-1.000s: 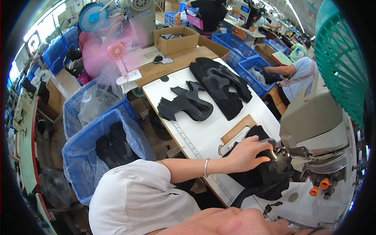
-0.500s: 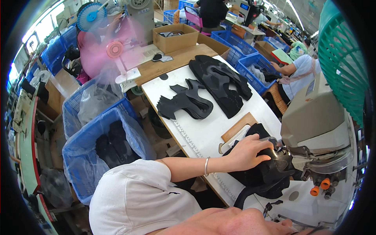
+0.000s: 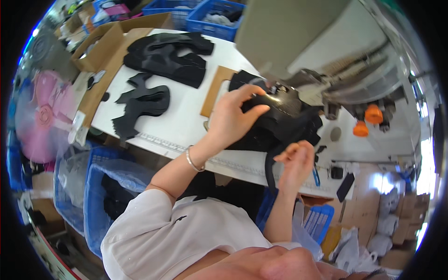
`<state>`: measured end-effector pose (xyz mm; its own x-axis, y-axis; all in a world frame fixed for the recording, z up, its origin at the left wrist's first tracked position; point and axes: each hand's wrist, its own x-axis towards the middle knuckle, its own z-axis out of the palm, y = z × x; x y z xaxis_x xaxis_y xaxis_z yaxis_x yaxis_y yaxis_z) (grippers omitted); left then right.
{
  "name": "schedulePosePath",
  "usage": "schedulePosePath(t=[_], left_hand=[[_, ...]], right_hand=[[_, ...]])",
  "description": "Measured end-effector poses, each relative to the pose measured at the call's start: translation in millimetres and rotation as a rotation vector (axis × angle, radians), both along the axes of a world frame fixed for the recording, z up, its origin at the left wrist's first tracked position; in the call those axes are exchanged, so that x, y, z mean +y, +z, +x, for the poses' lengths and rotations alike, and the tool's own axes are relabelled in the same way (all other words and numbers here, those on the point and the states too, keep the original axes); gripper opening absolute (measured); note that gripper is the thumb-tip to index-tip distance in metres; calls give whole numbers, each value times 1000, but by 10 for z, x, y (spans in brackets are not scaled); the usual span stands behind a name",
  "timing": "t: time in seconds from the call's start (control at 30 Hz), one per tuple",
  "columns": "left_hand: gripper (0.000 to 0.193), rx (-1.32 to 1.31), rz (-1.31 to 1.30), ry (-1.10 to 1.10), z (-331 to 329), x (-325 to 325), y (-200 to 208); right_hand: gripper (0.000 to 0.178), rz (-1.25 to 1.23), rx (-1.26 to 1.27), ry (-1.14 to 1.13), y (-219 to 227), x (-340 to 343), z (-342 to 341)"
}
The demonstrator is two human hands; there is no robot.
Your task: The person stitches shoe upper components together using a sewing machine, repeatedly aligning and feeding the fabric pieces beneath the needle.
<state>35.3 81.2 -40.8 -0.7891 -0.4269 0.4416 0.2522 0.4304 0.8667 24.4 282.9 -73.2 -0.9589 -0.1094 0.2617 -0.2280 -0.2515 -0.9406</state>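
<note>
Black fabric pieces [image 3: 261, 135] lie layered on the white table [image 3: 186, 112] beneath the sewing machine [image 3: 284, 32]. Over their left part is my left hand [image 3: 233, 114], thumb and forefinger apart with a gap between them. A shiny dark curved surface [image 3: 287, 102] shows just beyond its fingertips. My right hand [image 3: 297, 161] is at the near right side of the pieces with its fingers curled in; whether something small is inside them is hidden. Beside it a black strip [image 3: 270, 170] hangs over the table's front edge.
Two stacks of black cut pieces, one larger [image 3: 163, 58] and one smaller [image 3: 147, 102], lie at the left. A wooden board [image 3: 215, 88] and a ruler strip [image 3: 163, 143] are nearby. Orange knobs [image 3: 373, 114] jut from the machine. Blue crates [image 3: 95, 224] and a pink fan [image 3: 45, 115] stand left.
The view has swung right and downward, bringing my right hand and forearm into sight. My left hand still hovers by the black pieces, thumb and forefinger apart.
</note>
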Motion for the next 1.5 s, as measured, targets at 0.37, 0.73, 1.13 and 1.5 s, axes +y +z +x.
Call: schedulePosePath(t=[0.37, 0.73, 1.13, 1.5], left_hand=[[26, 47, 17, -70, -21, 52, 14], [28, 93, 28, -97, -22, 6, 25], [28, -38, 72, -132, 17, -31, 70], [26, -73, 88, -134, 4, -45, 51]], right_hand=[[40, -163, -276, 71, 122, -292, -197], [13, -72, -145, 67, 64, -220, -293], [17, -90, -112, 49, 83, -252, -259], [23, -102, -24, -21, -29, -285, -277]])
